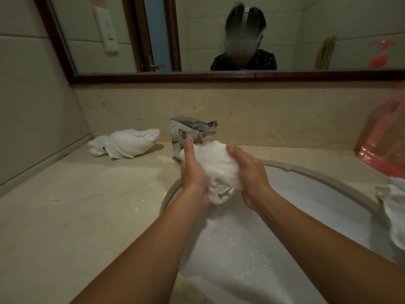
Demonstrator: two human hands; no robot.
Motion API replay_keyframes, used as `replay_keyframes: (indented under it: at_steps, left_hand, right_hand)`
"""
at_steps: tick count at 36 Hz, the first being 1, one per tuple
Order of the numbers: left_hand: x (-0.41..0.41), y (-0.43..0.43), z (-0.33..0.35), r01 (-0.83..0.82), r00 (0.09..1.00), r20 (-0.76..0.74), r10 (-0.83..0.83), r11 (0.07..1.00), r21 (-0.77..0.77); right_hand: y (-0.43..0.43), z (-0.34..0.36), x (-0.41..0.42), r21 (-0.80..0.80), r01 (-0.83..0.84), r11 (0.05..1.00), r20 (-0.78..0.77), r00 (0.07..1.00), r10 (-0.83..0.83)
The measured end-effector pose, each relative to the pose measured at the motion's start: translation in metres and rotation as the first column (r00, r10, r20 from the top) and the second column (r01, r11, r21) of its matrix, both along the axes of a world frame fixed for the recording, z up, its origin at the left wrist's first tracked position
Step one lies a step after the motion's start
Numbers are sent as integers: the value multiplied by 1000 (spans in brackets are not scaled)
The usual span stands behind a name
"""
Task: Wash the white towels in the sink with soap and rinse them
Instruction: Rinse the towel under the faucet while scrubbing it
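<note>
Both hands squeezed a bunched wet white towel point(215, 170) just under the square chrome faucet point(188, 132).
Head view: left hand point(194, 174) & right hand point(249, 174) curled round it over the round white sink point(328, 194); 2nd crumpled white towel point(125, 142) lay left of the faucet, on the beige stone counter point(76, 205).

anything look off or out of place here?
Nothing damaged or spilled. One oddity: a white towel at the right edge hangs over the sink rim, partly cut off by the frame. Another towel lies bunched on the counter left of the faucet. Both hands hold the wet towel.
</note>
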State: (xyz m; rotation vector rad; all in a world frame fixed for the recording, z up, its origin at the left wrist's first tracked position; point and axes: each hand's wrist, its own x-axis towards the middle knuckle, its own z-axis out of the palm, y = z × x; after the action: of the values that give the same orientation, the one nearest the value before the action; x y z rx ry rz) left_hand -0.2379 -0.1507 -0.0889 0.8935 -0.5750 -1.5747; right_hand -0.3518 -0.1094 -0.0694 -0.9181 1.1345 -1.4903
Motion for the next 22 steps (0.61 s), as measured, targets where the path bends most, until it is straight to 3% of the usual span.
replay_keyframes:
  at_steps: [3,7,11,14,18,22]
  left_hand:
    - [3,6,5,68,991,118,-71,997,32]
    - [5,12,6,214,972,81,-221,973,86]
    - [8,17,13,105,993,58,-107,994,37]
    - [10,19,17,35,997,64,-34,999,-26]
    - [13,17,19,-17,995,101,28,994,-104]
    - [12,25,24,50,997,72,-42,992,-118]
  right_hand:
    - [2,0,0,-46,12,999,-20,1000,-13]
    - [-1,-8,-1,-90,113,989,-139,982,-125]
    - [-3,-13,-1,-64,134,989,-83,987,-139]
    - [-8,-12,-3,80,30,996,42,999,-34]
    - [-6,-8,-13,200,-300,933,235,939,251]
    - [-9,-12,-17,167,-211,963,121,974,193]
